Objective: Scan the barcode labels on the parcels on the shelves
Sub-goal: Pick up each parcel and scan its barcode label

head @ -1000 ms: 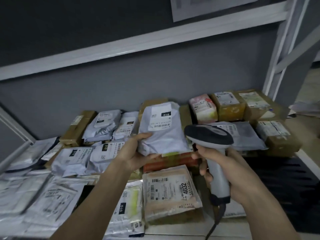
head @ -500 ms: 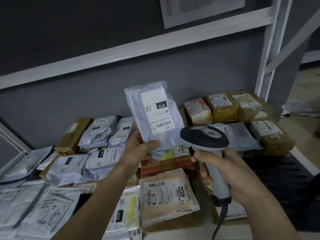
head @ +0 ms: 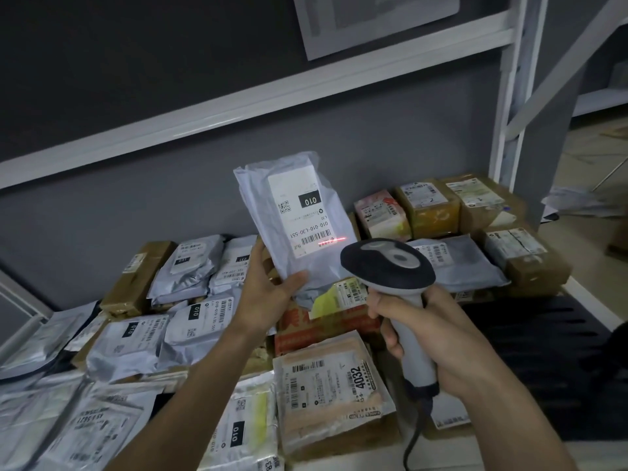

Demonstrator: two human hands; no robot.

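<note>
My left hand (head: 272, 288) grips the lower end of a grey poly-bag parcel (head: 268, 205) and holds it upright above the shelf, its white label (head: 300, 212) facing me. My right hand (head: 431, 338) is wrapped round the handle of a grey corded barcode scanner (head: 387, 265), whose dark head sits just right of the parcel's lower end. A red scan line (head: 334, 240) falls across the right end of the label's barcode. Several more labelled parcels lie on the shelf below.
Grey bags (head: 187, 263) and brown boxes (head: 523, 256) crowd the shelf, a flat tan parcel marked 4032 (head: 329, 385) nearest me. A black slatted shelf surface (head: 543, 351) shows at right. A white shelf beam (head: 258, 96) runs overhead, a white upright (head: 509, 96) at right.
My left hand lifted the grey parcel off the pile and stood it upright. The scanner stayed beside it, and the red scan line now shows on the label.
</note>
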